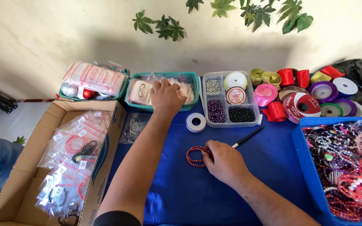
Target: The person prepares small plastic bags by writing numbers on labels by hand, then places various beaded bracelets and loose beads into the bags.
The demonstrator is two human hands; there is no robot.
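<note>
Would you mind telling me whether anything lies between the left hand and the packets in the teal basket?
Nothing visible does. The left hand already rests on the packets inside the teal basket. The right hand is apart, on the red bead bracelet on the blue cloth.

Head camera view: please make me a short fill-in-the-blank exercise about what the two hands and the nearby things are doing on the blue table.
1. The left hand reaches into a ____ basket of small packets.
2. The right hand rests on a red beaded ____.
3. The clear compartment box holds beads and lies to the ____ of the basket.
4. The cardboard box holds bracelets in plastic ____.

Missing words: teal; bracelet; right; bags
</note>
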